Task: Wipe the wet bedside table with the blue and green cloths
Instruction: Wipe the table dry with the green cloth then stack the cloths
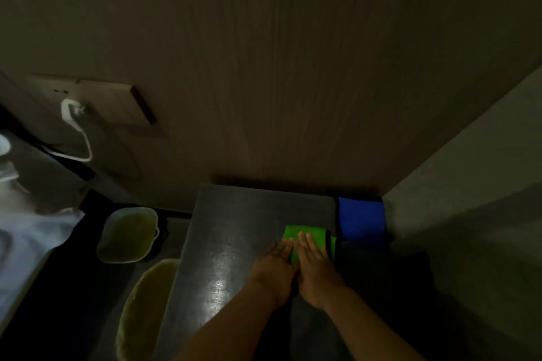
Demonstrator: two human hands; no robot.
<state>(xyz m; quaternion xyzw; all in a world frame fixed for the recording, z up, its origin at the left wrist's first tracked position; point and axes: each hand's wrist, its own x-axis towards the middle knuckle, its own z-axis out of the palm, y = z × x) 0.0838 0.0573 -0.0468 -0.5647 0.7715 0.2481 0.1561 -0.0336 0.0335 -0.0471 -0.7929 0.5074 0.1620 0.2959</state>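
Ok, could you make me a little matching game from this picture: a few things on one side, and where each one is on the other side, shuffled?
Things
1. green cloth
2. blue cloth
3. white charger
4. pale bin

Places
A. on the floor, left of the bedside table
B. flat under the left hand and right hand
C. plugged in on the wall
D. at the far right corner of the bedside table

Pairs: 1-B, 2-D, 3-C, 4-A
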